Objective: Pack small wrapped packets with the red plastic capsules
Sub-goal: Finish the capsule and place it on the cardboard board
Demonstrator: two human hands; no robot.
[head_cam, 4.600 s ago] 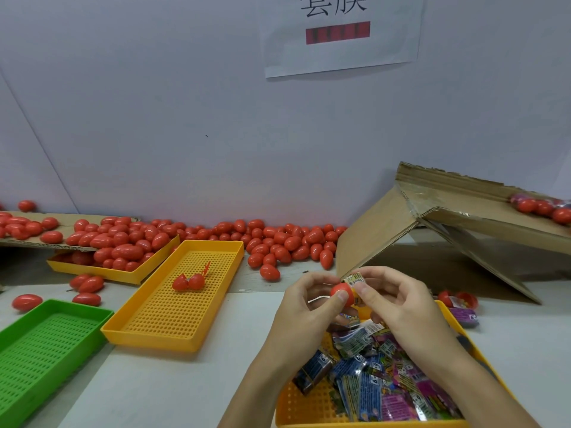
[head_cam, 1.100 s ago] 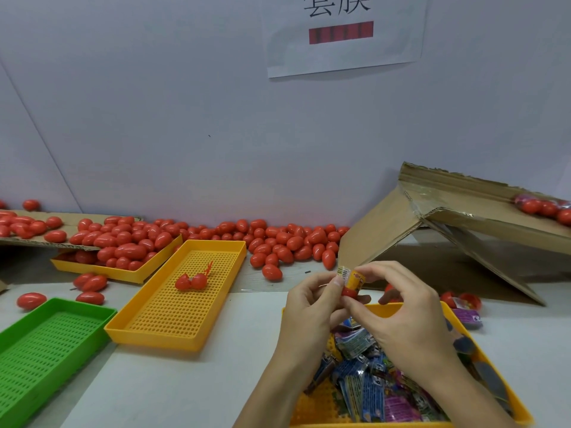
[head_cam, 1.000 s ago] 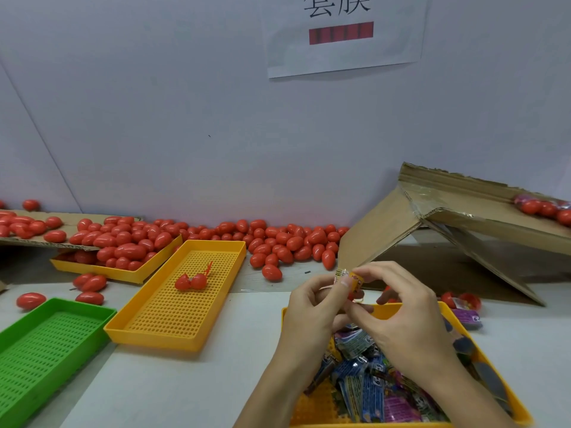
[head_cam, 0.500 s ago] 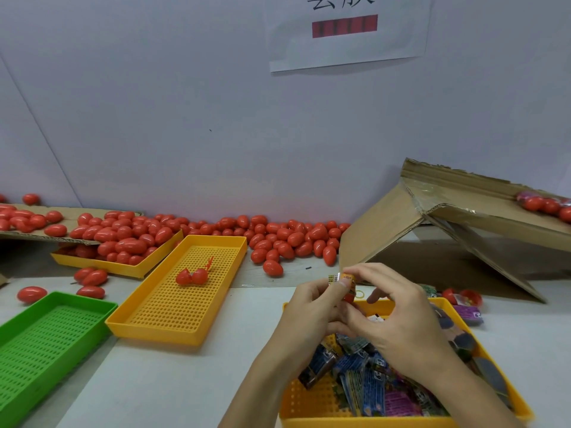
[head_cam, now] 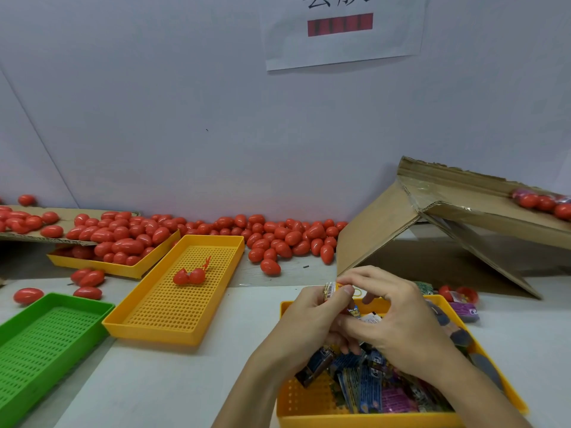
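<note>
— What is held by the hands?
— A small wrapped packet [head_cam: 330, 291] is pinched between the fingers of the left hand [head_cam: 312, 319] and right hand [head_cam: 392, 316], above the yellow tray [head_cam: 309, 409] of packets.
— And the capsules?
— Closed red capsules [head_cam: 278, 239] are piled along the wall on the surface [head_cam: 173, 378]; an opened one [head_cam: 189, 277] is seen in the middle yellow tray [head_cam: 167, 327].
</note>
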